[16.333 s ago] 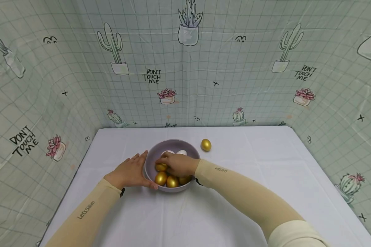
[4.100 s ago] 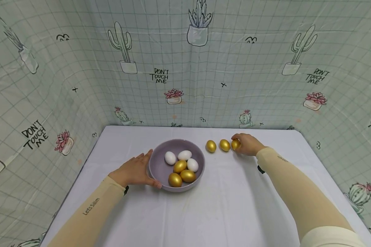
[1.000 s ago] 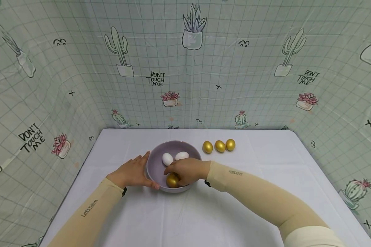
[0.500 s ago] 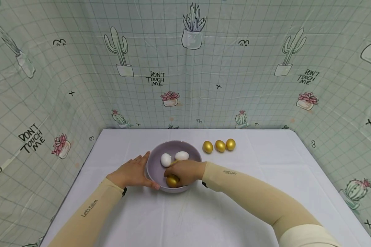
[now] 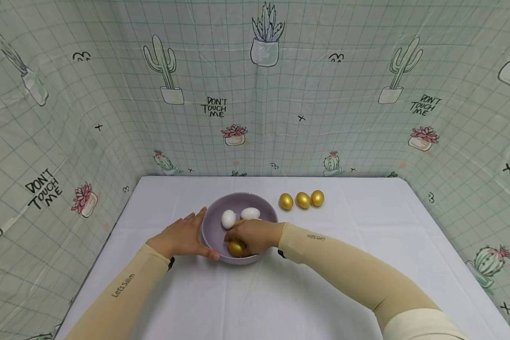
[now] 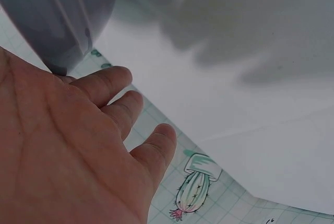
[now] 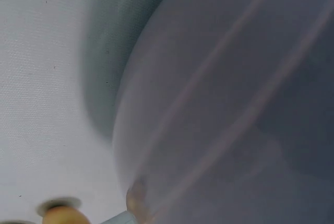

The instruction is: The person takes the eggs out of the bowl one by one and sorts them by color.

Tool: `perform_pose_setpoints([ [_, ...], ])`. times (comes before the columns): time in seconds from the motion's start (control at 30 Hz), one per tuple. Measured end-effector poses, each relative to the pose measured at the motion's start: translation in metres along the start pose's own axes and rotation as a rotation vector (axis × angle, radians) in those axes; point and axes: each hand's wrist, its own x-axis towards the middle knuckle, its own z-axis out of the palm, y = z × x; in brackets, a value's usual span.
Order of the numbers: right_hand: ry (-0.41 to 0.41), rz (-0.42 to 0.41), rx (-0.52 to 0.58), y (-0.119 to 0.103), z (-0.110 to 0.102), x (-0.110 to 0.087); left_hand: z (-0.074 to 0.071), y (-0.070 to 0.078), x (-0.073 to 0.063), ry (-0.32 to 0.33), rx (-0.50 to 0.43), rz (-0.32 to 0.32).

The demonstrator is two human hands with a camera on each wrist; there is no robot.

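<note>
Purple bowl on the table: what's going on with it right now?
A person is working at the purple bowl. The left grip rests spread against its side; the right grip is inside, apparently curled on a gold egg. Two white eggs show plainly in the bowl, though the right grip hides part of its contents. Three other gold eggs sit in a row on the table.

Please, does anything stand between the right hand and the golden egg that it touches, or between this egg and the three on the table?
Nothing visible separates the right hand from the golden egg. Towards the three golden eggs, the bowl's right rim stands in the way; beyond it, nothing visible does.
</note>
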Motion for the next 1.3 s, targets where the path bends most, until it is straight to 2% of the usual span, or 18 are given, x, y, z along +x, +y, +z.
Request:
perform_pose_setpoints([
  [0.33,0.03,-0.027,0.0,-0.002,-0.007,-0.003,0.0,-0.001,0.001,-0.004,0.002,0.007],
  [0.63,0.077,-0.01,-0.027,0.002,-0.018,-0.006,0.0,-0.001,0.0,0.006,-0.001,0.016],
  [0.93,0.101,-0.02,0.09,0.01,-0.031,-0.012,0.0,-0.001,0.001,0.003,-0.011,0.009],
  [1.3,0.139,0.028,0.12,0.021,-0.044,-0.025,0.0,0.0,0.001,-0.005,-0.008,-0.002],
])
